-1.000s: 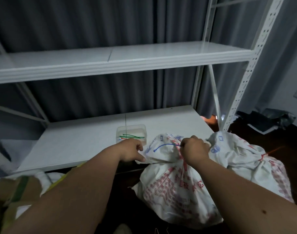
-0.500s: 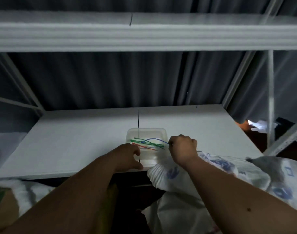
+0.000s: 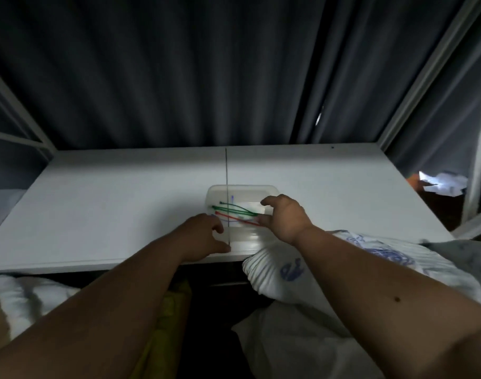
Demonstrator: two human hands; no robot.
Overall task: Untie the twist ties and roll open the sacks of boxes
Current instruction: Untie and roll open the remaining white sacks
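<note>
Plastic, painted board and woven sacking

The tub (image 3: 242, 191) looks translucent smooth plastic; the shelf (image 3: 110, 209) is matt white; the sack (image 3: 277, 269) is ribbed woven cloth; the curtain (image 3: 179, 77) is dull grey fabric.

Dim light fills the room. Beyond the fingers (image 3: 269, 200), a dark grey pleated curtain (image 3: 179, 77) hangs as the whole backdrop. A flat white metal shelf board (image 3: 110, 203) spreads under and past them, its seam running straight back. Slanted white steel rack uprights (image 3: 436, 67) rise to their right; crumpled white paper (image 3: 444, 184) lies on dark floor there.
</note>
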